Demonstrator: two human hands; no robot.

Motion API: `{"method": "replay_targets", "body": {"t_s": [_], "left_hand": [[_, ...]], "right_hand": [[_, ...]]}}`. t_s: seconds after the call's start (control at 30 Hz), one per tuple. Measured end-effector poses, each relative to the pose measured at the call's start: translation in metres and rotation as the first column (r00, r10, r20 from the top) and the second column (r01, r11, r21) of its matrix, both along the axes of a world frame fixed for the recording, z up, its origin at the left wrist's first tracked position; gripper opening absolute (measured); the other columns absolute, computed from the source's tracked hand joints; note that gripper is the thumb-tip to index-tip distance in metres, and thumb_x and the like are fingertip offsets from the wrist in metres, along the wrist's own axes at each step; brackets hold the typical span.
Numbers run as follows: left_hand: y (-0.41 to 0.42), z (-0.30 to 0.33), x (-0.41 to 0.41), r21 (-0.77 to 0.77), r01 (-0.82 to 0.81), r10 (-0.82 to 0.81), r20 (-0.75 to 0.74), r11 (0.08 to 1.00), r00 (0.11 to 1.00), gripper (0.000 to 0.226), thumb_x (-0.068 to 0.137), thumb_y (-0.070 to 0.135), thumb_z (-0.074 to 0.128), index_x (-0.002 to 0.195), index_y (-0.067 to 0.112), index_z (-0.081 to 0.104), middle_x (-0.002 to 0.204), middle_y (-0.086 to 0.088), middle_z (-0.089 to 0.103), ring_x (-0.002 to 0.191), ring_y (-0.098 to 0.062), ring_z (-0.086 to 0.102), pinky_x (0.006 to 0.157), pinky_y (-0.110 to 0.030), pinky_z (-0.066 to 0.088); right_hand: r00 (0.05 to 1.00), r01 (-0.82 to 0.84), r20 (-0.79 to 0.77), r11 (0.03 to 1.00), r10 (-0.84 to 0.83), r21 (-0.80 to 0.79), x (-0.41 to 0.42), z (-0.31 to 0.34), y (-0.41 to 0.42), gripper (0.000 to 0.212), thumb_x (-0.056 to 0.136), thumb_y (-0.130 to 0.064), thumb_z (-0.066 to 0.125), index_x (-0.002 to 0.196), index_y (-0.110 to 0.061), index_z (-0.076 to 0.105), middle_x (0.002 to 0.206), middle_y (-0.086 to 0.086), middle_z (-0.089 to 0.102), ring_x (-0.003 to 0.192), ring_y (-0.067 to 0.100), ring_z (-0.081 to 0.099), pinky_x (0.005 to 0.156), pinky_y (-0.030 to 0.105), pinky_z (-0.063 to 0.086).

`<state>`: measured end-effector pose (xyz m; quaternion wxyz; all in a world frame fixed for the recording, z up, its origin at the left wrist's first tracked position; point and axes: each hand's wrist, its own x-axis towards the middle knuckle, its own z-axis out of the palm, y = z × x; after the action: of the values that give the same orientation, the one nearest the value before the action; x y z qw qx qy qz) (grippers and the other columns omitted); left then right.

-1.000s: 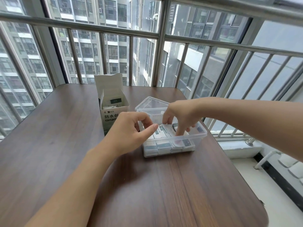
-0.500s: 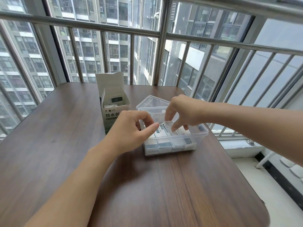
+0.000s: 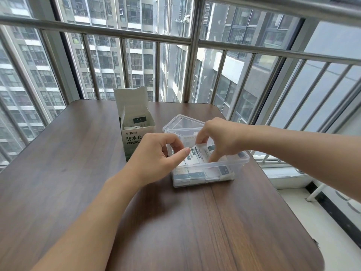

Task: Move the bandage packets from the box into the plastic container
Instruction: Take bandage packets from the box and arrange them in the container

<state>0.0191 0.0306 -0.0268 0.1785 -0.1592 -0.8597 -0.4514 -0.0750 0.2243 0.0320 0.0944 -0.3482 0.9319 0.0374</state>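
At table (image 3: pixel 82 173) centre, slightly toward 1 o'clock: plastic container (image 3: pixel 241 160), clear, open-topped, with its lid (image 3: pixel 182 124) lying just behind at 12 o'clock. At 10 o'clock of the container, just beside it: box (image 3: pixel 134 122), upright, top flap raised, a few packets visible inside. Inside the container: bandage packets (image 3: pixel 197 176) stacked in rows along the near wall, more lying flat above.

Left hand (image 3: pixel 154 159): curled over the container's left rim, thumb extended toward the packets, fingertips bent down inside; firm grip not confirmed. Right hand (image 3: pixel 220 139): reaching in from 3 o'clock, thumb and fingers pinching one packet (image 3: pixel 202 151), tilted on edge above the stack.

Step in hand, by judgement: seating and arranging a packet already transferred. Task partly complete; box not yet emptied.

Next move, by judgement: lay the pinched packet flat, release, then withdraw one hand toward the box at 10 o'clock. Requires clearing the container wall without dragging neighbouring packets.
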Motion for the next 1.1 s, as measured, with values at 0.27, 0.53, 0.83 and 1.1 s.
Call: {"method": "replay_targets", "body": {"t_s": [0.27,0.53,0.83,1.1], "left_hand": [[0.0006,-0.0001,0.0001,0.0,-0.002,0.002,0.008,1.0,1.0,0.02,0.089,0.024,0.077,0.071,0.02,0.068,0.048,0.028,0.053,0.042,-0.002,0.043,0.047,-0.009,0.031],[-0.0002,-0.0011,-0.0006,-0.005,-0.005,0.005,0.0,1.0,1.0,0.02,0.088,0.024,0.077,0.071,0.018,0.069,0.049,0.029,0.053,0.043,-0.003,0.043,0.048,-0.009,0.031],[-0.0007,-0.0017,-0.0014,0.003,-0.009,0.009,0.014,1.0,1.0,0.018,0.088,0.025,0.077,0.072,0.017,0.071,0.047,0.026,0.053,0.043,-0.003,0.043,0.048,-0.009,0.031],[-0.0011,-0.0005,-0.0005,0.01,-0.002,0.002,0.025,1.0,1.0,0.019,0.088,0.028,0.077,0.071,0.021,0.07,0.047,0.026,0.052,0.043,-0.004,0.041,0.047,-0.01,0.03]], "right_hand": [[0.999,0.031,-0.014,0.996,-0.033,-0.089,0.0002,0.0,0.0049,0.055,0.071,-0.032,0.092,0.121,-0.018,0.072,0.116,-0.007,0.071,0.073,0.003,0.062,0.071,0.017,0.049],[0.999,-0.001,0.036,0.999,0.002,-0.037,-0.0024,-0.0075,0.0062,0.053,0.072,-0.027,0.089,0.121,-0.022,0.069,0.112,-0.008,0.07,0.066,-0.006,0.06,0.064,0.01,0.049],[1.0,0.023,-0.018,0.993,-0.025,-0.117,0.0006,-0.0031,0.009,0.056,0.072,-0.031,0.091,0.122,-0.016,0.072,0.116,-0.006,0.073,0.066,-0.011,0.052,0.061,0.0,0.034],[1.0,0.021,0.009,0.994,-0.02,-0.107,-0.0013,-0.0056,0.0071,0.058,0.071,-0.029,0.091,0.124,-0.017,0.07,0.111,-0.008,0.071,0.068,-0.01,0.054,0.055,0.0,0.037]]}}
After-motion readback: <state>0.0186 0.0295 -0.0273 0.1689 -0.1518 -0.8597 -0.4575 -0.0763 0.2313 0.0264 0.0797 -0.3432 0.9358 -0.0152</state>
